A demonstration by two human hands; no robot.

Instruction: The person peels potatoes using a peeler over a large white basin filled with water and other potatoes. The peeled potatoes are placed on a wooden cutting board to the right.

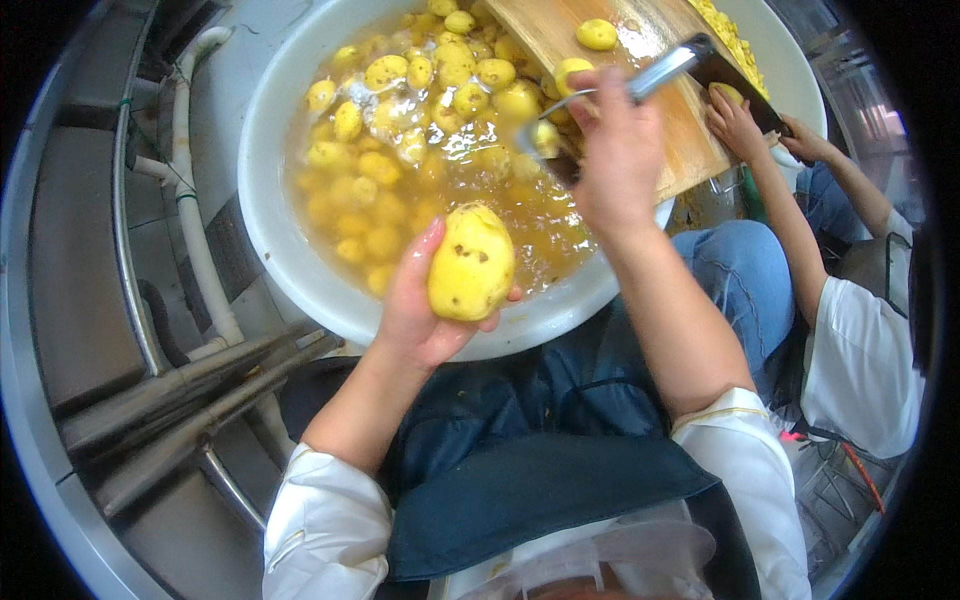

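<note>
My left hand [420,307] holds a large peeled potato [471,262] with dark spots over the near side of a big white tub [360,319]. To its upper right is my right hand [619,150], blurred, its fingers closed on a thin metal tool [566,101] with a blurred rounded end; the exact kind of tool cannot be told. Many yellow potatoes [379,169] lie in the cloudy water of the tub. Beyond my right hand, a wooden board [675,150] lies across the tub with a potato [596,34] on it.
On the right, a co-worker's hand [739,124] steadies a potato at a broad-bladed knife [750,101] over the board. Cut yellow pieces [731,37] fill part of a pale container behind. White pipes [191,187] and metal rails [187,390] run along the left.
</note>
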